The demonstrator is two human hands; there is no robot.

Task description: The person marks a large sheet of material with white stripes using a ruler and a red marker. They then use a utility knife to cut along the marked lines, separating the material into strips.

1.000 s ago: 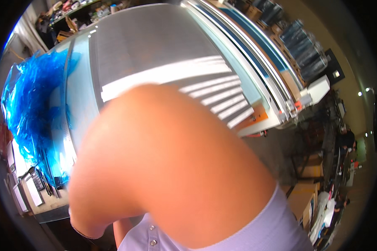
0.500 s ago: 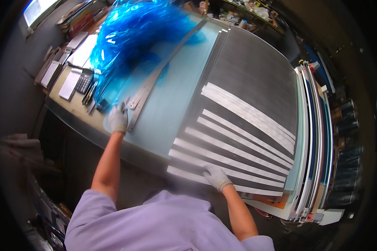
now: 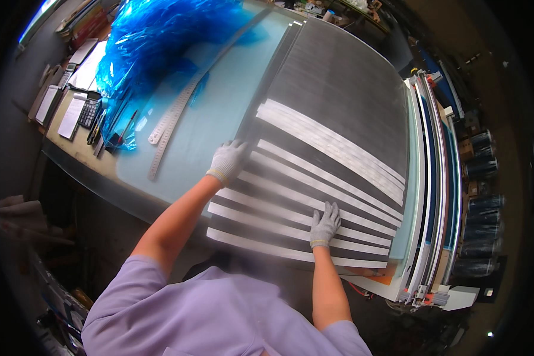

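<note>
Strips (image 3: 314,196) of pale, silvery material lie in rows on the dark sheet (image 3: 344,95), and we have both gloved palms pressed flat on them. Our left hand (image 3: 228,160), at the centre of the frame, rests spread on the left ends of the middle strips, right at the dark sheet's edge where it meets the pale green mat (image 3: 219,113). Our right hand (image 3: 325,222), lower and right of centre, lies flat with fingers splayed across one of the lower strips. Neither hand grips anything; both are open and bearing down.

By our reading the laying-out is well along: a tight group of strips sits at the centre right of the sheet, and below it several more run spaced apart, with dark gaps between, down to the sheet's near edge. The upper half of the dark sheet is bare, so we judge that part not yet covered, if it is meant to be. The spaced strips look to us as though they may want closing up or smoothing.

Crumpled blue film (image 3: 160,41) is heaped at the upper left, with a long steel ruler (image 3: 172,121) on the mat and a calculator (image 3: 89,113) at the far left.
</note>
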